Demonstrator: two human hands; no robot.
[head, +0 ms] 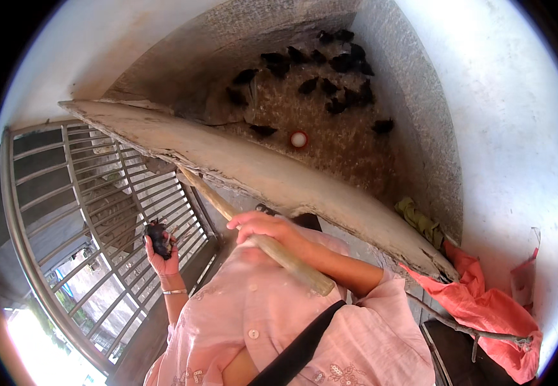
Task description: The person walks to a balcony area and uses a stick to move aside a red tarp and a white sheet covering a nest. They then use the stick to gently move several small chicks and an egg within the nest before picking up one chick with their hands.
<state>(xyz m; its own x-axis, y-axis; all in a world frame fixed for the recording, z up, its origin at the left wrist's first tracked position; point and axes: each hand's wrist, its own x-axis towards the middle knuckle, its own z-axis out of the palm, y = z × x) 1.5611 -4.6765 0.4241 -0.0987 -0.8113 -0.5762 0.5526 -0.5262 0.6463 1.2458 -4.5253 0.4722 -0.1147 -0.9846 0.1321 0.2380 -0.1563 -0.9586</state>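
Observation:
At the left, my left hand [164, 258], palm up and with a bangle at the wrist, holds a small dark-feathered bird [159, 240] whose pale legs show. My right hand [271, 229] lies over a thick wooden pole [288, 263], fingers curled around it. The pole slants across my chest, its thin far end against the broken lower edge of a low concrete wall [259, 161]. Behind this wall, several dark young birds [329, 87] stand on the littered floor of a pen, mostly grouped towards the far corner. A round white dish with a red rim [299, 139] is on that floor.
A metal bar gate [95, 227] stands at the left, close to my left hand. At the right, red cloth or sacking [491, 309] hangs by the wall's end with a branch [457, 325] across it. Green cloth [418, 222] lies beside it. High walls border the pen.

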